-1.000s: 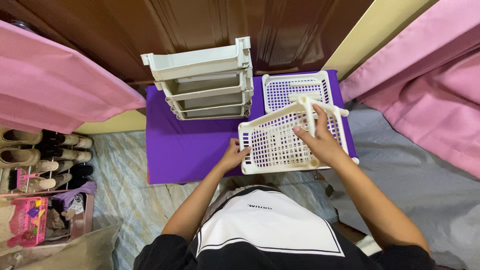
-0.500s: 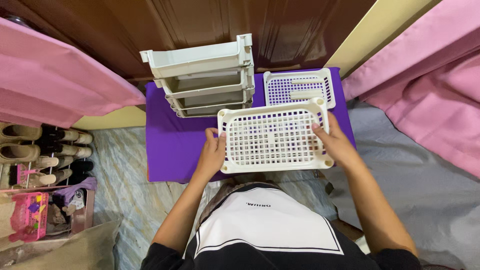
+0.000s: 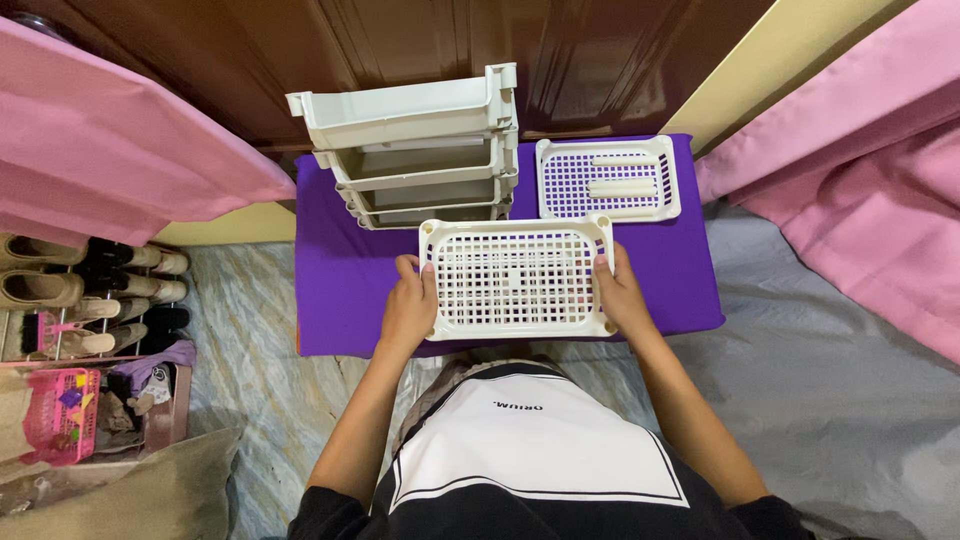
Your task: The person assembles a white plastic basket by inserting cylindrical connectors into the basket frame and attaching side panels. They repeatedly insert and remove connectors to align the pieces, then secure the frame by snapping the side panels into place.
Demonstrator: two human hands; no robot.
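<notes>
**2 Hands Gripping a White Lattice Tray Over a Purple Cloth**

Nearest the camera, the person's left hand (image 3: 409, 308) and right hand (image 3: 622, 298) are each clasping 1 short end of a white lattice tray (image 3: 516, 277). The fingers are curling around the rim, grasping the tray on both sides, thumbs lying on top. The tray is sitting between the 2 hands, level and face-up, its long axis running left to right, straight across from one palm to the other. It is a rigid plastic rectangle with rounded corners, a thick smooth rim, a round socket showing at each of the 4 corners, and a floor pierced by a grid of small square holes.

Under the fingers, a purple cloth (image 3: 350, 290) is spreading flat and matte over a low surface; whether the tray is resting on it or hanging just above it cannot be told.

Just beyond the left fingertips, a stack of 4 grey-white bins (image 3: 410, 155) is rising, smooth-walled and open toward the person. Beyond the right fingertips, 1 smaller white perforated tray (image 3: 608, 180) is lying flat, long axis also left to right, with 2 short white bars (image 3: 617, 186) in it.

Farthest away, a glossy brown wooden door (image 3: 420, 40) is standing, with pink fabric (image 3: 110, 150) hanging at both sides.
</notes>
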